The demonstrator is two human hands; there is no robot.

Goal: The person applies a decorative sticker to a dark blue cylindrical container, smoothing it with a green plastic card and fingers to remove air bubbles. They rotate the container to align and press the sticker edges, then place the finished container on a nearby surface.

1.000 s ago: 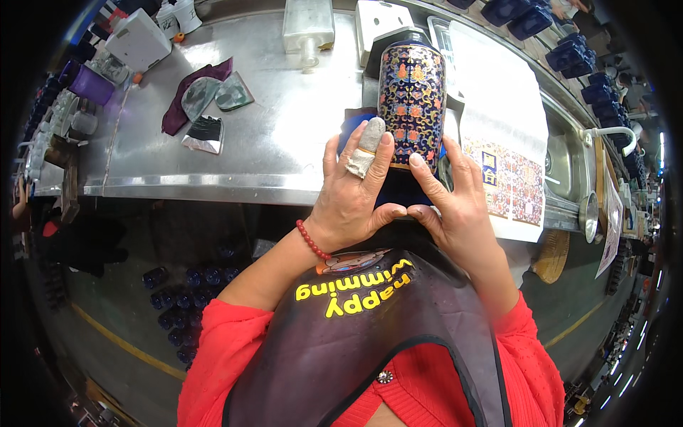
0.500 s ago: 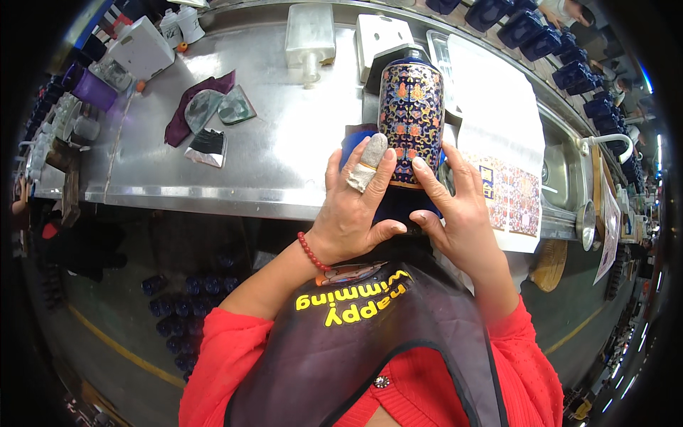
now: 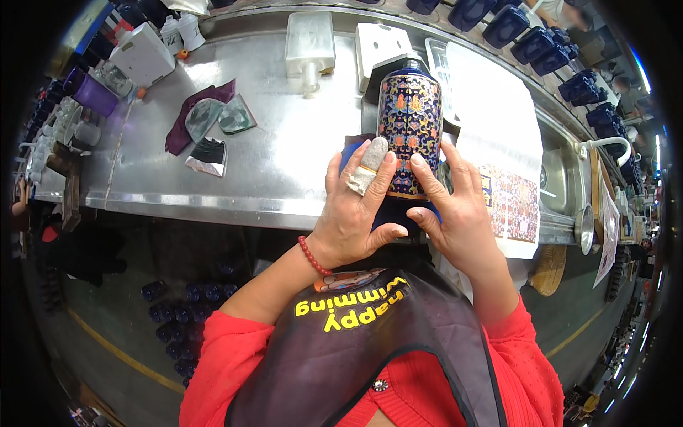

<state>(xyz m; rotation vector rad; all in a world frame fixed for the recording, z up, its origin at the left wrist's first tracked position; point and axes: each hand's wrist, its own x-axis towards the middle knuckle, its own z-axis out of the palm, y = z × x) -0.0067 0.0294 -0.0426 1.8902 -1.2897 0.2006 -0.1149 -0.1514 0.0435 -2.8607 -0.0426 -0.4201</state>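
A dark blue bottle (image 3: 410, 117) with a dense floral pattern in orange, gold and pink lies with its neck pointing away from me. Along its left side rests my left hand (image 3: 353, 203), fingers stretched and a grey cloth cover (image 3: 370, 165) on one finger. This hand's inner fingers touch the bottle near its base. My right hand (image 3: 455, 203) lies on the opposite side with fingers spread, the index fingertip on the patterned surface. Both thumbs point inward below the base, apart from each other. Blue material shows under the bottle; what supports it is mostly hidden.
White paper with printed pattern sheets (image 3: 516, 206) covers the right of the metal table (image 3: 270, 164), beside a sink (image 3: 562, 167). A purple cloth (image 3: 181, 128) with scrapers lies left. A clear rectangular bottle (image 3: 309, 46) and white box (image 3: 380, 46) stand behind.
The view has tilted slightly, so the tabletop things sit lower. Relative to the bottle, both hands have shifted a little toward its neck, still touching its sides.
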